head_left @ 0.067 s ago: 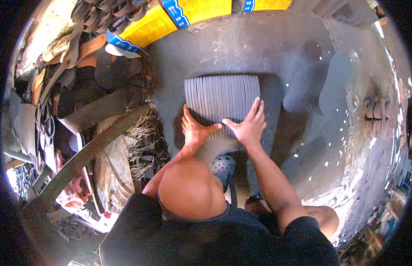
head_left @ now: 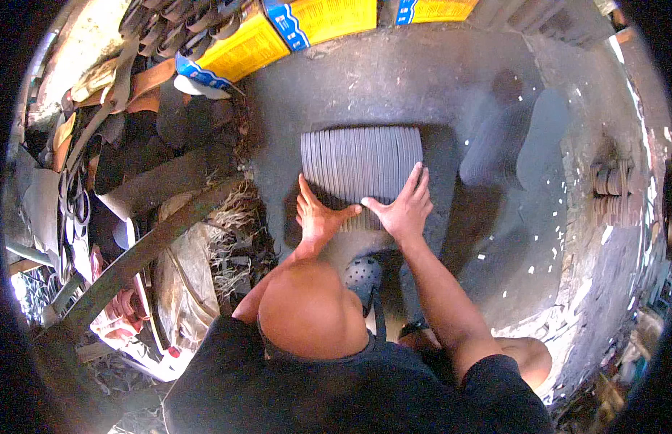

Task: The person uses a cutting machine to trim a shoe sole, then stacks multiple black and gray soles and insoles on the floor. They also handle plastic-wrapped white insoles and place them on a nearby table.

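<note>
Both arms reach forward and down from the body, elbows bent, forearms bare. Left hand [head_left: 318, 215] is palm-down, fingers spread, thumb angled in toward the right. Right hand [head_left: 404, 206] is also palm-down and flat, fingers extended and fanned forward, thumb pointing at the left thumb. Thumb tips nearly meet; hands sit just beside each other, neither curled into a grip.

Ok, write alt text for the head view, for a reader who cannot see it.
Seen from above, a person presses the left hand and right hand flat on a row of thin grey sheets standing on edge on a dark floor. Yellow boxes line the top; straps and scrap pile at the left.
</note>
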The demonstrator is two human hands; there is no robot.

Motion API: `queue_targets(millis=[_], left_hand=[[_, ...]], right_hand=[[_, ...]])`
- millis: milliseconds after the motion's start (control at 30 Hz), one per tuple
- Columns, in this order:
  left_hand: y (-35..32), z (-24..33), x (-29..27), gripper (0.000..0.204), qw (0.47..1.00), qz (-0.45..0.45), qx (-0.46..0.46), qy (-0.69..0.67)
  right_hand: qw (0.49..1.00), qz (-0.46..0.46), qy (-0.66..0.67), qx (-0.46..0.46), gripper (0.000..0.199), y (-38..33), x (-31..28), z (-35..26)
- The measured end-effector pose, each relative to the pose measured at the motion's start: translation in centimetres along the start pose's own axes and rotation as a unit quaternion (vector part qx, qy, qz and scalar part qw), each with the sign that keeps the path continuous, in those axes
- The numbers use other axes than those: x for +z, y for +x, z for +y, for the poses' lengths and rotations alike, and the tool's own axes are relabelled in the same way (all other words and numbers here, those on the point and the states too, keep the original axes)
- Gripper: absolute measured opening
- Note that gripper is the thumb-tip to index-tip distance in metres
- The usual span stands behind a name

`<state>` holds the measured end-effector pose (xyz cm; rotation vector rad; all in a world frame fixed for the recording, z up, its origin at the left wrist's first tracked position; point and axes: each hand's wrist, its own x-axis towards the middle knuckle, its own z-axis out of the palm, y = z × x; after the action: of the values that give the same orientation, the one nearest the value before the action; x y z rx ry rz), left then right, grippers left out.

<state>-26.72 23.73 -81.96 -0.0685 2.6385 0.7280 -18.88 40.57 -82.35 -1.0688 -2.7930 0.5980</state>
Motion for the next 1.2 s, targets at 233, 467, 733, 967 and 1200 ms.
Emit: queue_targets(millis=[233, 467, 733, 967, 1200], left_hand=[[-1.7, 0.7, 0.6, 0.165, 0.999, -0.004, -0.022, 0.036], [-1.0, 0.9, 1.0, 0.166, 1.000, 0.011, -0.004, 0.006], [3.1, -6.1, 0.6, 0.151, 0.984, -0.028, 0.123, -0.123], [5.5, -7.6, 1.2, 0.145, 0.950, -0.129, 0.141, -0.248], [2.5, -2.7, -6.1, 0.127, 0.955, -0.127, 0.147, -0.223]], right_hand=[[0.996, -0.019, 0.087, -0.017, 0.143, 0.4, 0.7, 1.3], [0.973, -0.123, 0.194, 0.011, 0.139, 3.1, 1.5, 6.0], [0.971, -0.130, 0.202, -0.023, 0.136, 3.2, 3.2, 7.0], [0.966, -0.154, 0.210, 0.002, 0.132, 3.3, 2.9, 6.5], [0.950, -0.136, 0.278, -0.040, 0.122, 3.9, -1.6, 5.7]])
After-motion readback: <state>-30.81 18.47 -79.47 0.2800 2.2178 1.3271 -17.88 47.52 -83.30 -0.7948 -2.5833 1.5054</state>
